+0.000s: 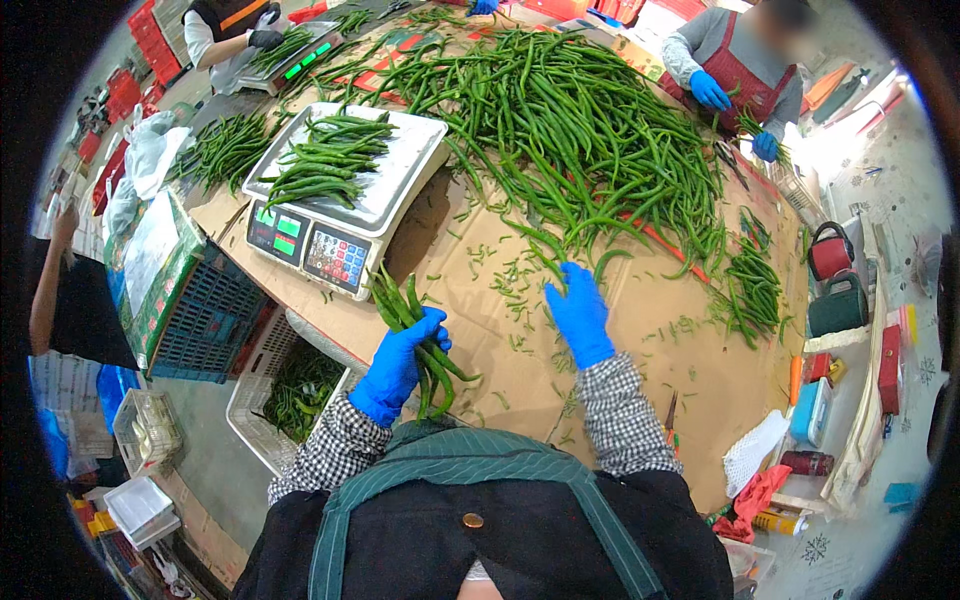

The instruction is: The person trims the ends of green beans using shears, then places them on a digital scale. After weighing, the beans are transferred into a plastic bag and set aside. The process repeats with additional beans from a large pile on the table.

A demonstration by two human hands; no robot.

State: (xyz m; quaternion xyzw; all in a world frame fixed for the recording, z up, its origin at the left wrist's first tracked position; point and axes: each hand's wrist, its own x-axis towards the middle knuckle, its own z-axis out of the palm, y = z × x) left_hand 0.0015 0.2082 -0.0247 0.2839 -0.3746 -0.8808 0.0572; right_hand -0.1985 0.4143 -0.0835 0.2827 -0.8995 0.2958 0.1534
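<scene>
My left hand (405, 360), in a blue glove, is closed around a small bunch of long green chili peppers (397, 304), just below the scale. My right hand (579, 311), also in a blue glove, reaches to the near edge of a large heap of green chili peppers (555, 127); its fingertips are at a pepper (550, 262) there, and whether they grip it is unclear. On the steel pan of a digital scale (397, 187) lies a row of green peppers (330, 161). Cut stem bits (517, 289) are scattered over the cardboard (480, 352) between the hands and the heap.
Scissors (672, 420) lie right of my right sleeve. A smaller pepper pile (754, 289) is at the right edge. A white crate (259, 397) with peppers stands lower left, beside a stack of crates (202, 322). Co-workers' gloved hands (709, 90) are across the table, near another scale (300, 64).
</scene>
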